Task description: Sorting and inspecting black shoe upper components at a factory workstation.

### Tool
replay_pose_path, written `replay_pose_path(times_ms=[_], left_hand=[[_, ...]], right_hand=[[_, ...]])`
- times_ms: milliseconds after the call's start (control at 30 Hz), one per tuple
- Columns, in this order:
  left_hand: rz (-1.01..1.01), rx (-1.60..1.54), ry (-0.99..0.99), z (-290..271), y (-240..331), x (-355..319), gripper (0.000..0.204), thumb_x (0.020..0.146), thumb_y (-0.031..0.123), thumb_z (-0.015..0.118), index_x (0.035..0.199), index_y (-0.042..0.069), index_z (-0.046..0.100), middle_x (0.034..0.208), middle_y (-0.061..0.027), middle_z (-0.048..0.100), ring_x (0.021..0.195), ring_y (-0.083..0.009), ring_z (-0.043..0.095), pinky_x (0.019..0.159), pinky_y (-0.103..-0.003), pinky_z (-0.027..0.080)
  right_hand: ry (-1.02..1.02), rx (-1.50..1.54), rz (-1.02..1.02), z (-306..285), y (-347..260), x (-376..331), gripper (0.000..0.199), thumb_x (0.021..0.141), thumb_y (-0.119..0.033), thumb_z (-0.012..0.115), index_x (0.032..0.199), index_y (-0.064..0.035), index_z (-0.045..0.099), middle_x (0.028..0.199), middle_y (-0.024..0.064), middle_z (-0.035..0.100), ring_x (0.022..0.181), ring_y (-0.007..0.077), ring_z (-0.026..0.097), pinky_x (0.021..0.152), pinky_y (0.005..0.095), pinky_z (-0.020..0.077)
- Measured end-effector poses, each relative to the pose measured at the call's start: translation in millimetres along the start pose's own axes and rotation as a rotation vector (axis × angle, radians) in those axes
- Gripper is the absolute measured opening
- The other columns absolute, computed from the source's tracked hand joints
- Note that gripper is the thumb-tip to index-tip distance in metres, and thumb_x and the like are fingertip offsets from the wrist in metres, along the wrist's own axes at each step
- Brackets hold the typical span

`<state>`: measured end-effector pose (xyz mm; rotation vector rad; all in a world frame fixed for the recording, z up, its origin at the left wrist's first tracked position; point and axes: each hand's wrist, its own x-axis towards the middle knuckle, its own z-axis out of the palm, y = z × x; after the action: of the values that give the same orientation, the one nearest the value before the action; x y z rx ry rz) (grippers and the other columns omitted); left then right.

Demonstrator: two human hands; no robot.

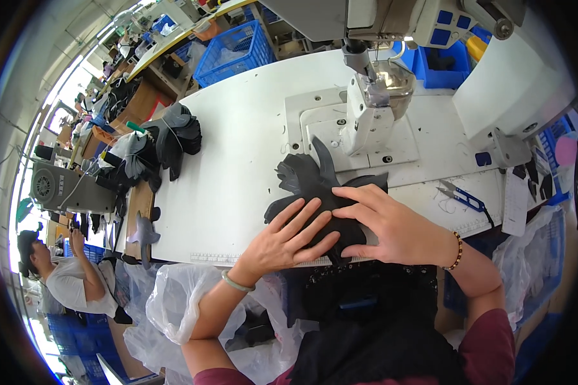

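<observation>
Both hands lie spread flat: left hand [286, 240] and right hand [385, 224] press black fabric pieces [315, 183] onto the white table [237, 160], just before the sewing machine [372, 109].

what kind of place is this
Most likely a garment or shoe-part sewing workshop: an industrial sewing machine on a white worktable, stacks of cut dark pieces, and blue crates along more workstations.
</observation>
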<state>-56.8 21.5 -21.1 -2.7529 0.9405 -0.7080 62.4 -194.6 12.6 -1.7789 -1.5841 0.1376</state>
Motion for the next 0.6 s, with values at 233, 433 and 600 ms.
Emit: replay_pose_path(times_ms=[233, 433, 600], left_hand=[[-0.133, -0.103, -0.112, -11.0, 9.0, -0.2, 0.047, 0.081, 0.026, 0.057, 0.127, 0.031, 0.047, 0.132, -0.0076, 0.042, 0.127, -0.0255, 0.041, 0.106, -0.050, 0.031], [-0.466, -0.039, -0.036, -5.0, 38.8, -8.1, 0.059, 0.077, 0.020, 0.062, 0.128, 0.042, 0.046, 0.135, -0.0155, 0.035, 0.130, -0.0339, 0.034, 0.106, -0.056, 0.026], [-0.601, -0.288, 0.183, 6.2, 45.3, -17.1, 0.072, 0.064, 0.006, 0.071, 0.128, 0.032, 0.049, 0.138, -0.0213, 0.028, 0.129, -0.0443, 0.029, 0.105, -0.059, 0.024]], right_hand=[[-0.110, 0.088, 0.181, -6.5, 16.1, 39.9, 0.048, 0.077, -0.023, 0.068, 0.113, 0.0043, 0.049, 0.109, 0.0175, 0.054, 0.107, 0.0305, 0.048, 0.091, 0.0344, 0.0403], [-0.244, 0.273, 0.420, -7.8, 34.9, 58.5, 0.060, 0.068, -0.032, 0.077, 0.109, 0.0053, 0.053, 0.100, 0.0174, 0.060, 0.092, 0.0272, 0.058, 0.081, 0.0327, 0.0457], [-0.406, 0.305, 0.507, -19.9, 35.4, 74.7, 0.046, 0.066, -0.031, 0.079, 0.085, 0.0064, 0.061, 0.077, 0.0120, 0.060, 0.071, 0.0192, 0.055, 0.066, 0.0293, 0.0447]])
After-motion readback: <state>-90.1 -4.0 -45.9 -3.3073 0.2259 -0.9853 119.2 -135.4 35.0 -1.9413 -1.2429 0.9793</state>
